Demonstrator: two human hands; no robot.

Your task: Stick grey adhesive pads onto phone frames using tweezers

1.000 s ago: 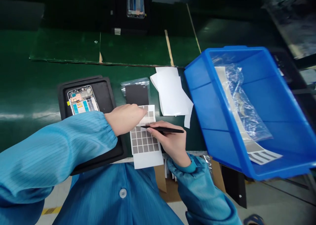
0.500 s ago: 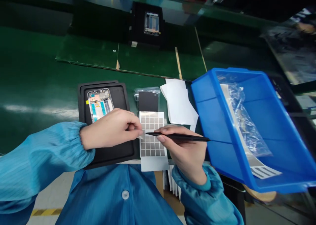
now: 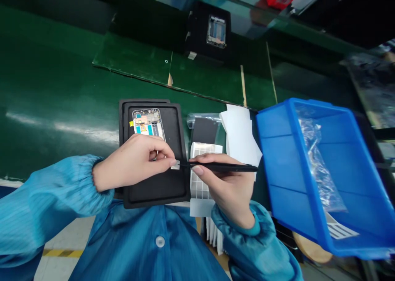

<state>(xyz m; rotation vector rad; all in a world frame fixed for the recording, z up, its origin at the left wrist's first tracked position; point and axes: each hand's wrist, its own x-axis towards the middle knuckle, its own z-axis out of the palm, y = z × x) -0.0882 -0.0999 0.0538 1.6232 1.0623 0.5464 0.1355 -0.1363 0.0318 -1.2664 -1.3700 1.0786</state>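
Between thumb and index finger, my left hand pinches a small pale sticker above the black tray. My right hand is closed around black tweezers, whose tips reach left to the sticker's edge. Whether the tips grip it I cannot tell. An opened phone body lies in the tray, its lower part hidden behind my left hand. Right of the tray is a sheet of grey square stickers, partly covered by my right hand.
Behind the sticker sheet lies a clear bag with a dark grey sheet. White papers lie beside it. A blue bin at right holds clear plastic and a striped sheet. Another phone body sits on a black tray at the back.
The sticker and tweezer tips have moved from over the sticker sheet to over the black tray's right side. The camera view has shifted, so the surroundings appear farther right.
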